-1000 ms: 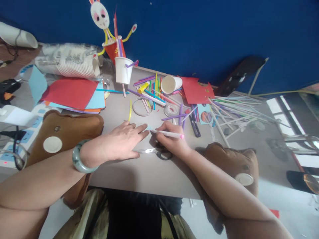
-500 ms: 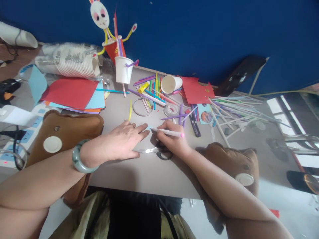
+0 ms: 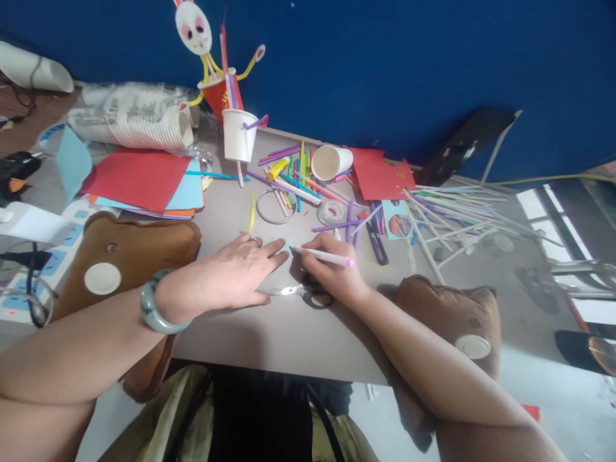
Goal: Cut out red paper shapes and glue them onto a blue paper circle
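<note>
Between the two hands, on the grey tabletop [image 3: 289, 350], lies what looks like a small pale-blue scrap [image 3: 287, 246], though the fingers cover so much of it from here that I can't swear to its shape. The left hand [image 3: 231, 274] is laid palm-down and outspread, its fingertips at the scrap's near side; a green bangle [image 3: 156, 307] circles the wrist. The right hand [image 3: 335, 269] is closed around a white pen [image 3: 325, 256] with a pink end, gripping it as one does to write, its tip down beside the scrap.

Just on the person's side of the pen, a pair of scissors [image 3: 289, 290] lies flat, blades toward the left thumb and dark handles partly hidden by the right hand. Straight beyond the left fingers I see a short yellow strip [image 3: 251, 213], then a thin hoop [image 3: 275, 223]. Beyond the right hand come a roll of clear tape [image 3: 341, 213], a paper cup [image 3: 332, 163] on its side and a cut red sheet [image 3: 380, 176]. A fan of straws [image 3: 462, 212] spreads farther out to the right of that hand. Past the left hand, coloured paper [image 3: 139, 179] lies in a pile, and a rabbit-headed figure [image 3: 193, 29] rises at the back. A brown cushion sits by each forearm, the left one [image 3: 149, 250] and the right one [image 3: 433, 301].
</note>
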`<act>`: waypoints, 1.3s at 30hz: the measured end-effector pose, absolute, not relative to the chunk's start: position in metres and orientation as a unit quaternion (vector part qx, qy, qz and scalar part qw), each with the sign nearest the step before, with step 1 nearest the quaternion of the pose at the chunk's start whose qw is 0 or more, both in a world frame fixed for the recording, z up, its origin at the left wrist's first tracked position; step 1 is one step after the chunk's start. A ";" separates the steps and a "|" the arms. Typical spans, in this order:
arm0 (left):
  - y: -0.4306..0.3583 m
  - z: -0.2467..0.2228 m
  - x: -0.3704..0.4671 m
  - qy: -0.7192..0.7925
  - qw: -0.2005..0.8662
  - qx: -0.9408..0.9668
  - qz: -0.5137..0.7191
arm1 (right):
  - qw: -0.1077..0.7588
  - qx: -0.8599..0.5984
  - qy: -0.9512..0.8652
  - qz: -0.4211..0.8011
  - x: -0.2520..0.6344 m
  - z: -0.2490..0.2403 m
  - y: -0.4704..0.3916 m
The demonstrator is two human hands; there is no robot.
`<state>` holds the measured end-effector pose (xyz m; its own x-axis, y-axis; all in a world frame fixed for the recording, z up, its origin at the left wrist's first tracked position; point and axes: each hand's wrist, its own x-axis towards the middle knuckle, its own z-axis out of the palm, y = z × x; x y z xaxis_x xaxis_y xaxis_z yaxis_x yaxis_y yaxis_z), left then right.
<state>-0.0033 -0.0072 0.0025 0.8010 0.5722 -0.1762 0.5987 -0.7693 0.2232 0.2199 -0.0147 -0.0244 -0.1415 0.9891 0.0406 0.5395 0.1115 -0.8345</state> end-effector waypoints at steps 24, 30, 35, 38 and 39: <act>-0.007 0.004 -0.003 0.308 0.132 0.941 -0.054 | 0.326 -0.568 -0.677 0.336 0.219 -0.022 -0.015; -0.007 0.003 -0.003 0.311 0.138 0.939 -0.049 | 0.319 -0.571 -0.681 0.330 0.219 -0.021 -0.014; -0.006 0.002 -0.003 0.310 0.139 0.939 -0.049 | 0.317 -0.568 -0.686 0.326 0.219 -0.021 -0.014; -0.006 0.002 -0.003 0.309 0.139 0.940 -0.048 | 0.324 -0.578 -0.677 0.321 0.219 -0.021 -0.015; -0.006 0.003 -0.003 0.310 0.138 0.939 -0.049 | 0.328 -0.581 -0.672 0.320 0.219 -0.022 -0.015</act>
